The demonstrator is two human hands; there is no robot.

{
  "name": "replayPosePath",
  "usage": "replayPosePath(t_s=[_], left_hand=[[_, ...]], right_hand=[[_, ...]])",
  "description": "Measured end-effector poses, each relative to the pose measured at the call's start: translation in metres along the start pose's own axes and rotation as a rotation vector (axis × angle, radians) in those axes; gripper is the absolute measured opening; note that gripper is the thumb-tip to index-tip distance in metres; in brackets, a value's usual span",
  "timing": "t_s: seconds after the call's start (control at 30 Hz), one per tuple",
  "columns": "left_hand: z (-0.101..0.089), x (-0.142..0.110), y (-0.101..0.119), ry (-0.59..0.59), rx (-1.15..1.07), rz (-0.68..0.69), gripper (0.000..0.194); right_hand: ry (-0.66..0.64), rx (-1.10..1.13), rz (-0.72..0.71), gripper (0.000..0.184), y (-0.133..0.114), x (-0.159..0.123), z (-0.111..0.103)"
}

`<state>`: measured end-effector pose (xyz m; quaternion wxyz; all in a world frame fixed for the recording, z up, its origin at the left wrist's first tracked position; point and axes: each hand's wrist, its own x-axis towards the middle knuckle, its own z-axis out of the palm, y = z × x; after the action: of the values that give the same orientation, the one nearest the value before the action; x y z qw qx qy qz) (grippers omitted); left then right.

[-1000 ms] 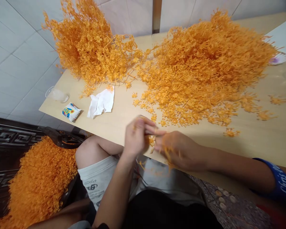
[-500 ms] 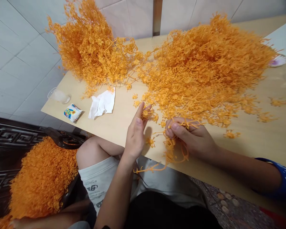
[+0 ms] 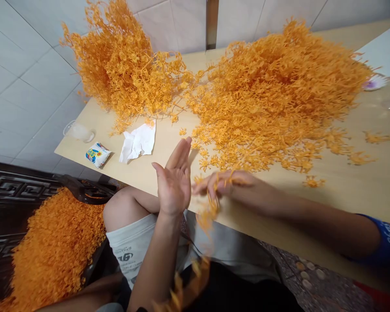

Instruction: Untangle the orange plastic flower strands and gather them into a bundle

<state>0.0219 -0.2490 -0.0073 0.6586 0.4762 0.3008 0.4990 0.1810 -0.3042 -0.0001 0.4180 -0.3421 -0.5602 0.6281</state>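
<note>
Head view: L hand (image 3: 175, 184) is spread flat, palm toward the cam, fingers pointing away from the wearer, thumb out to the side, nothing seen on the palm; R hand (image 3: 235, 188) has its fingers curled & looks clamped on an orange strand (image 3: 209, 214), tho blur hides the exact contact. The two are apart but close, R fingertips just beside L's outer edge, w/ a small orange pc (image 3: 198, 179) there, too smeared to say if loose or attached. Step in hand, by my read: working one strand at the near edge of the table (image 3: 331, 199), R doing the holding, L free. Next move calls for a steady R pinch & L clear of the dangling length, b/c it could snag. Strand is below R hand, past the table edge, its lower part in front of the black top (image 3: 243, 281). Long axis runs from R fingers down toward the wearer, slanting L; the low end points to the bottom of view, v. blurred, so can't tell where it stops or if it's all 1 pc. Beyond the hands: big R orange pile (image 3: 273, 95), L orange pile (image 3: 123, 65) rising higher, crumpled white paper (image 3: 138, 143) & a small packet (image 3: 98, 155).
</note>
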Motion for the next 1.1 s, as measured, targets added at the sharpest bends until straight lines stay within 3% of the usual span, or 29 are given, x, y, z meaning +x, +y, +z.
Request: replayPosePath(t_s=[0.1,0.2,0.33,0.47,0.57,0.8,0.87,0.97,1.03,1.1], left_hand=[[0.000,0.000,0.000,0.016,-0.035,-0.013,0.070],[0.000,0.000,-0.001,0.012,-0.068,-0.005,0.066],[0.000,-0.002,-0.001,-0.042,-0.094,-0.013,0.061],[-0.004,-0.006,-0.003,-0.128,-0.018,-0.010,0.068],[-0.006,-0.008,-0.008,-0.208,0.046,0.030,0.053],[-0.006,-0.007,-0.014,-0.072,0.151,0.085,0.019],[-0.007,-0.007,-0.015,-0.034,0.127,0.047,0.021],[-0.008,-0.007,-0.016,-0.001,0.157,0.023,0.027],[-0.007,-0.006,-0.016,0.022,0.213,0.037,0.027],[-0.005,-0.006,-0.014,0.043,0.237,0.048,0.026]], right_hand=[[0.339,0.028,-0.056,0.033,0.004,0.004,-0.017],[0.478,0.067,-0.092,0.026,0.003,0.005,-0.025],[0.481,0.097,-0.135,0.027,0.002,0.005,-0.022],[0.486,0.198,-0.138,0.028,0.001,0.004,-0.016],[0.462,0.214,-0.174,0.023,-0.001,0.002,-0.013],[0.500,0.201,-0.125,0.024,-0.002,0.001,-0.007],[0.594,0.074,-0.136,0.023,-0.002,0.000,-0.004],[0.791,-0.292,-0.204,0.014,-0.004,-0.004,0.001],[0.862,-0.490,-0.269,0.008,-0.007,-0.006,0.004],[0.885,-0.554,-0.302,0.003,-0.009,-0.008,0.004]])
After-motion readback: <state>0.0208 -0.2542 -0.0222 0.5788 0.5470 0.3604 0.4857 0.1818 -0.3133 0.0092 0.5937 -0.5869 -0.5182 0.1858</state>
